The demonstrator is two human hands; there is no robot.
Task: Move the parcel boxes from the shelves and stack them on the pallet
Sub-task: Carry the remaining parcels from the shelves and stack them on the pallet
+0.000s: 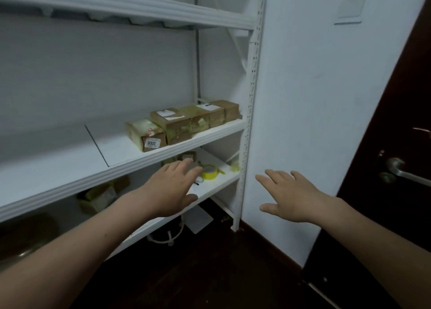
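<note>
Several brown parcel boxes stand in a row at the right end of the middle shelf (pixel 70 168) of a white rack. The nearest box (pixel 145 133) carries a label reading 3006, and a taller box (pixel 173 123) stands beside it. My left hand (pixel 170 189) is stretched out flat in front of the shelf edge, below the boxes, holding nothing. My right hand (pixel 289 194) hovers with spread fingers in front of the white wall, also holding nothing. No pallet is in view.
The lower shelf (pixel 214 187) holds a yellow tape roll (pixel 210 171), a small box (pixel 188 156) and more boxes (pixel 102 194) in shadow at the left. A dark door with a metal handle (pixel 405 172) stands at the right. The floor is dark wood.
</note>
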